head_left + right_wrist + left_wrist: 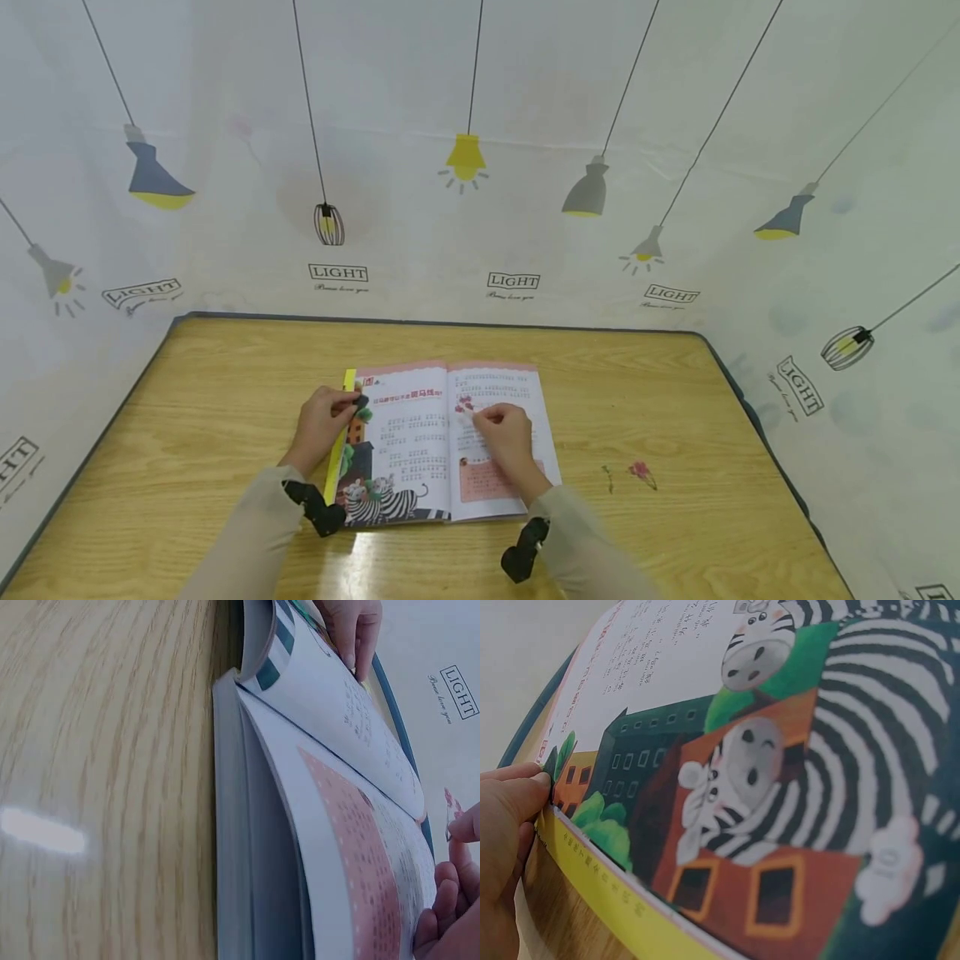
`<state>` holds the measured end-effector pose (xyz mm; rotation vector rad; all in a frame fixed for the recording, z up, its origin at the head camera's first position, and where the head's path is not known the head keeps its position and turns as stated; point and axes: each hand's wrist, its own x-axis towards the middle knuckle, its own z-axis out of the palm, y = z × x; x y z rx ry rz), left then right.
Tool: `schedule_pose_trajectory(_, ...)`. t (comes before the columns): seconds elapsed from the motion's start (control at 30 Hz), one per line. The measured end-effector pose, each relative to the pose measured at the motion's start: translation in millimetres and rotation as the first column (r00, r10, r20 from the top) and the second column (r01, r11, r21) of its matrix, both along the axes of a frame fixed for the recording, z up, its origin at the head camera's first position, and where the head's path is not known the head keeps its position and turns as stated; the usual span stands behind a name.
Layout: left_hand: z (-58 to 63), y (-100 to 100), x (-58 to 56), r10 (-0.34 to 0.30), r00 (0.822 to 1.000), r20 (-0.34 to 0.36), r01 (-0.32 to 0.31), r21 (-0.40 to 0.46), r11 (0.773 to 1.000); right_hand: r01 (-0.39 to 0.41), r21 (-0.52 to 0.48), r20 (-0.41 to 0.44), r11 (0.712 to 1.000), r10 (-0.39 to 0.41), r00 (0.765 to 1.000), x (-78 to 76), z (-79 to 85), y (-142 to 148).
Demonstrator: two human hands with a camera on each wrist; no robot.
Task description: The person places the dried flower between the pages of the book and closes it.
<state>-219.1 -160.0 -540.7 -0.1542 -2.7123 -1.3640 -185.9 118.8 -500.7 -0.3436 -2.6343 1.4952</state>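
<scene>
On the wood-look counter (225,400), roughly in the middle, there's a book (416,446) lying open with both pages facing up. Its left page has cartoon zebras near the bottom plus a yellow strip down the outer edge, and the right page has a pink text box low down. The left hand (321,423) is pinching that outer left edge, thumb on top of the page and fingers tucked behind it, so pretty much closed up. Over the right page, the right hand (510,437) has a little pink flower (464,404) by its thin stem, thumb and fingertip together, other fingers curled in. Can't really tell if the petals touch the paper. Off to the right of the book, well apart from it, another pink flower (641,473) lies on the counter with a skinny green sprig (607,479) just beside it.
</scene>
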Motion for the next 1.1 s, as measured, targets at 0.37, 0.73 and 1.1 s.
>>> schedule_pose_trajectory(0.37,1.1,0,-0.1,0.01,1.0,0.009,-0.009,-0.013,1.0,0.082,-0.032,0.013,0.996,-0.081,0.997,-0.5,-8.5,-12)
schedule_pose_trajectory(0.73,4.3,0,2.2,0.004,1.0,-0.015,-0.004,-0.005,1.0,0.116,0.023,-0.058,0.993,-0.114,0.992,3.8,-11.6,-21)
schedule_pose_trajectory(1.1,1.5,-1,-0.1,-0.008,1.0,-0.021,0.008,0.004,1.0,0.105,0.109,-0.025,0.988,-0.103,0.994,3.3,-15.4,-24)
